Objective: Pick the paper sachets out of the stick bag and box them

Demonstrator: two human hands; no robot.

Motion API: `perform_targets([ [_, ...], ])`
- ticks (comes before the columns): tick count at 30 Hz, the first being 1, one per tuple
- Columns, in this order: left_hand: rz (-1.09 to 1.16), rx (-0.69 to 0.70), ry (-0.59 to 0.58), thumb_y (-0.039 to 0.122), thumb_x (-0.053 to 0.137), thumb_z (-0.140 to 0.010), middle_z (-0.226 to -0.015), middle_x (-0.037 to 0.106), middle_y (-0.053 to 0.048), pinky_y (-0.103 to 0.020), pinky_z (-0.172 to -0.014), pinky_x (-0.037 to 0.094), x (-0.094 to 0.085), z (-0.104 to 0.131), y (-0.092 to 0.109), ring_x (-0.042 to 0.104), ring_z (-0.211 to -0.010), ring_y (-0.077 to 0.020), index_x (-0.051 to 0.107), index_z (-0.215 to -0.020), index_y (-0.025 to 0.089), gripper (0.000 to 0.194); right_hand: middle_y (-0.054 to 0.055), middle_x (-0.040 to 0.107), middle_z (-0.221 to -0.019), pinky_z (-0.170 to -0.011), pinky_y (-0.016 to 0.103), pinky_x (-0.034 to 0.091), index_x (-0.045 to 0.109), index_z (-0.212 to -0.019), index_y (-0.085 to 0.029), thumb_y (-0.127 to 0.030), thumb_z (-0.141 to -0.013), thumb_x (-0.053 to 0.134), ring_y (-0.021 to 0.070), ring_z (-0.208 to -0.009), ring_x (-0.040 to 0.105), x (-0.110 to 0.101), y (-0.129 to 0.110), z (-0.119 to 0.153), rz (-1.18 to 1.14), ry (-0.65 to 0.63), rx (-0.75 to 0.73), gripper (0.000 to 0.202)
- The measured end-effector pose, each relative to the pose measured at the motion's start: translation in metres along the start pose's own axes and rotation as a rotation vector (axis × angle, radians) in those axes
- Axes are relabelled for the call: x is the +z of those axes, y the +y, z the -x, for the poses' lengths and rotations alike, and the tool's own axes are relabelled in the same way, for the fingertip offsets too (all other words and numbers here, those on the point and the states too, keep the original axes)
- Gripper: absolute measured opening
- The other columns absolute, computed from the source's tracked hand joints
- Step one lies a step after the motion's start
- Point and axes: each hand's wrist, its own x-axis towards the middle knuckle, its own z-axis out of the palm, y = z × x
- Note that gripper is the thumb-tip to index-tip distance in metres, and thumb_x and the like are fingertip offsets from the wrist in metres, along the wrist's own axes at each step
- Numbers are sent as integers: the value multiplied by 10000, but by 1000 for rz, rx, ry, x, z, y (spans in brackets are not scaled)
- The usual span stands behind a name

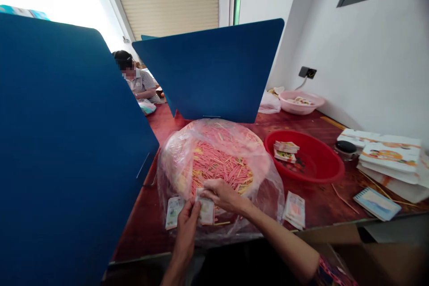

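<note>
My left hand (188,220) and my right hand (219,194) meet at the near edge of a large plastic bag (271,178), both closed on a small printed packet (206,210). The left fingers pinch its left side, the right fingers its top. Inside the open bag lies a heap of thin pink and yellow sticks (217,165). Another small packet (174,211) rests left of my left hand. A few similar packets (295,210) are stacked to the right of the bag.
A red basin (321,161) with small packs stands right of the bag, near a black-lidded jar (346,147), white printed bags (390,154) and a notebook (377,203). Blue partitions (67,143) rise left and ahead. Behind are a pink basin (301,106) and a seated person (142,82).
</note>
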Motion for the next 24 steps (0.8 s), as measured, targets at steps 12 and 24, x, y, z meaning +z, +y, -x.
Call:
perform_targets([
  [12,59,-22,166,561,830,-687,-837,695,-27,-224,-645,489,-38,11,-25,628,-731,-153,681,-943,148,508,149,704,-1153,-1027,467,450,669,-1179,-168,-475,-977,495,305,-1158,609,-136,-14,-53,411,631,32,407],
  [24,271,-106,369,415,935,-492,-815,757,-51,-318,-716,580,-74,24,-21,739,-788,-245,677,-931,146,575,212,689,-1246,-1033,481,464,678,-1101,-183,-472,-965,422,348,-1213,611,-102,56,-36,248,671,211,409],
])
